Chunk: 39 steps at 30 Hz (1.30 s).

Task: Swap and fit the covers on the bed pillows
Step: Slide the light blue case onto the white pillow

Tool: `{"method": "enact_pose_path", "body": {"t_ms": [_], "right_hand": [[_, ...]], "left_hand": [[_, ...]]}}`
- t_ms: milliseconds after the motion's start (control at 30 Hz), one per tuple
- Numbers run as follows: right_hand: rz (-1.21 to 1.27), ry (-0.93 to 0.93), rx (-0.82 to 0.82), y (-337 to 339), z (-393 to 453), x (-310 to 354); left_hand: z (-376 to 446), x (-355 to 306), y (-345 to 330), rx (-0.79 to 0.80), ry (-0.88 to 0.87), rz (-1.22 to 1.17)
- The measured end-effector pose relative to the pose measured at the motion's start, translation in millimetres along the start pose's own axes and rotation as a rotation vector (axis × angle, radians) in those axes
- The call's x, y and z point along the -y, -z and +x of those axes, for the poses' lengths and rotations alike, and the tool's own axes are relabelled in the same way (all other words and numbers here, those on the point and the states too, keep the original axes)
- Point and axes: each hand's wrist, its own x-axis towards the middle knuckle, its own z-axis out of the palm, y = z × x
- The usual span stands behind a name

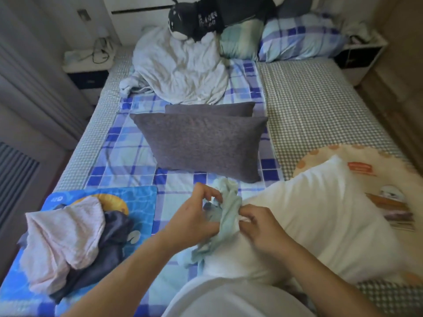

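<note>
A bare white bed pillow (320,225) lies across the near right part of the bed, its near corner right in front of the person. A bunched pale green fabric pillow cover (225,216) is gathered at that corner, touching the pillow. The left hand (194,213) grips the bunched cover from the left, fingers curled around the cloth. The right hand (258,227) pinches the cover's edge against the pillow corner, thumb and fingers closed on the fabric. The two hands sit close together, with only the gathered cloth between them.

Just beyond the hands, two dark grey rectangular fabric pillows (201,143) lie one behind the other on a blue and white plaid sheet (123,152). To the right of the sheet the mattress shows a grey gingham cover (320,106). Under the white pillow lies a cream printed blanket (370,170). At the near left, a pink knitted cloth (66,236) and a dark navy cloth (109,245) are heaped on a bright blue printed mat (142,200). Farther up the bed are a crumpled pale grey duvet (180,69), a blue plaid pillow (302,37) and a black and white plush toy (183,21).
</note>
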Motion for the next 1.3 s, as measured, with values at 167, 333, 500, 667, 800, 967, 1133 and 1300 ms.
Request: {"method": "enact_pose_path", "body": {"t_ms": [167, 333, 500, 667, 800, 967, 1133, 1300], "right_hand": [[0.05, 0.054, -0.129, 1, -16, -17], [-0.582, 0.219, 0.011, 30, -37, -77], [-0.255, 0.086, -0.216, 30, -23, -60], [-0.039, -0.105, -0.21, 13, -17, -52], [-0.06, -0.102, -0.218, 4, -17, -59], [-0.011, -0.137, -0.25, -7, -2, -50], [0.005, -0.189, -0.159, 1, 4, -44], [0.123, -0.217, -0.12, -2, -11, -35]], "left_hand": [[-14, 22, -41, 0.095, 0.033, -0.122], [-27, 24, -54, 0.344, -0.039, 0.043], [-1, 12, -67, 0.206, -0.18, 0.385], [2, 21, -55, 0.046, -0.071, 0.279], [-21, 19, -83, 0.03, 0.048, 0.293], [-25, 21, -96, -0.267, 0.429, -0.088], [-44, 22, -81, -0.177, 0.325, -0.395], [-45, 38, -73, -0.009, 0.035, -0.119]]}}
